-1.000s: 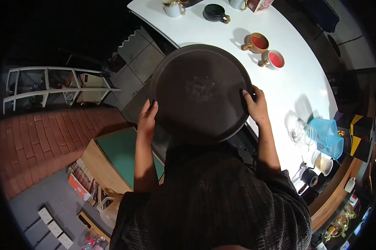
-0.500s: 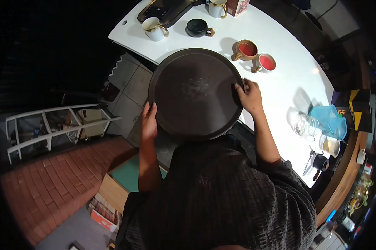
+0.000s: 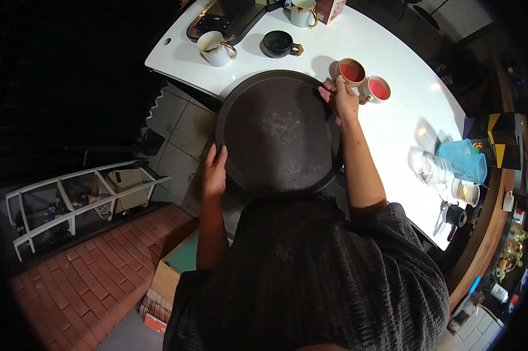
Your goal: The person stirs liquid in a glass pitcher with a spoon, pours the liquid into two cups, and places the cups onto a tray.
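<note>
A large round dark tray (image 3: pixel 276 158) is held at chest height in front of me, pale smudges across its face. My left hand (image 3: pixel 215 172) grips its left rim, thumb on top and the other fingers mostly underneath. Over the tray's upper right edge, my right hand (image 3: pixel 343 102) is closed at the handle side of a brown cup (image 3: pixel 352 71) of red drink; the handle is hidden by the fingers. Close beside it stands a white cup (image 3: pixel 379 89) with red drink. Farther left on the table are a black cup (image 3: pixel 277 43) and a white mug (image 3: pixel 215 50) with a gold handle.
The white table (image 3: pixel 393 140) curves around my front and right. Another white mug (image 3: pixel 303 13) and a black scale-like device (image 3: pixel 226 20) stand at the back. A blue container (image 3: pixel 460 161) and glass items sit at right. A white ladder-like rack (image 3: pixel 82 199) lies left.
My right hand has left the tray's right rim and moved up to the brown cup. The left hand keeps its hold, and the tray has shifted slightly right in view.
</note>
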Motion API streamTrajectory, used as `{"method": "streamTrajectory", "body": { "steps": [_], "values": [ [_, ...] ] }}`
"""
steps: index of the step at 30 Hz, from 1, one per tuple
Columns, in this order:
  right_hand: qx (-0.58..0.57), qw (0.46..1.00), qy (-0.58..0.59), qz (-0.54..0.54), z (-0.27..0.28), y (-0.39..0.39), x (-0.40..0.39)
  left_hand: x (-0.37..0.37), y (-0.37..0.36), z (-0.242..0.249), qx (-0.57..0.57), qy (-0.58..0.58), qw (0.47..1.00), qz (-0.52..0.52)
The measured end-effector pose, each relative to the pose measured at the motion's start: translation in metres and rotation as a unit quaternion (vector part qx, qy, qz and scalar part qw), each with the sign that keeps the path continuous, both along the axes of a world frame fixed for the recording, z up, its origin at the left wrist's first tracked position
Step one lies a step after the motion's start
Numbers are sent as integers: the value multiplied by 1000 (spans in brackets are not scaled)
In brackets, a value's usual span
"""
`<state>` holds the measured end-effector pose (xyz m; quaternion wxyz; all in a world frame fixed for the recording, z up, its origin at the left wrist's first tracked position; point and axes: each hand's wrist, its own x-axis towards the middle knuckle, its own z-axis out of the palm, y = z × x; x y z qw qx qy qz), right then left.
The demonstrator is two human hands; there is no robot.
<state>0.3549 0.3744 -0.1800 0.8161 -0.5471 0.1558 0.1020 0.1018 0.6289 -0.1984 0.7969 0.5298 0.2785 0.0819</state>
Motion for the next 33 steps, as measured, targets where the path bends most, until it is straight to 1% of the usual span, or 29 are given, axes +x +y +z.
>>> {"method": "streamTrajectory", "body": {
  "steps": [1,5,8,12,13,14,15,17,19,21,23,25,27,29,33],
  "values": [
    [17,1000,6,-21,2,2,3,-1,0,-1,6,7,1000,7],
    [24,999,-20,-19,-16,0,15,-5,-1,0,18,28,999,4],
    [18,999,-28,9,-15,-6,17,-8,-8,6,-5,7,1000,14],
    [-37,996,-49,66,0,-17,16,-20,2,-14,-22,34,999,-1],
    [-57,993,-53,87,5,-20,15,-24,6,-22,-49,52,997,11],
    [-58,993,-53,88,16,-21,11,-24,5,-21,-77,70,994,22],
    [-80,989,-64,109,28,-22,6,-25,2,-20,-77,69,994,23],
    [-101,984,-75,130,35,-24,1,-20,-13,-3,-116,51,992,17],
    [-100,975,-83,178,37,-28,-2,-17,-24,-5,-106,54,992,28],
    [-104,973,-82,190,40,-29,-8,-13,-33,-8,-97,56,993,38],
    [-120,961,-75,238,42,-29,-12,-9,-40,-10,-96,36,994,38],
    [-126,958,-76,247,38,-27,-15,-6,-47,-8,-83,46,995,36],
    [-131,948,-71,281,34,-25,-16,-3,-50,-8,-68,57,995,35],
    [-133,947,-55,287,28,-21,-17,-2,-50,-11,-50,85,995,25],
    [-153,936,-49,314,20,-16,-21,-1,-53,-16,-29,93,995,22]
  ]
}}
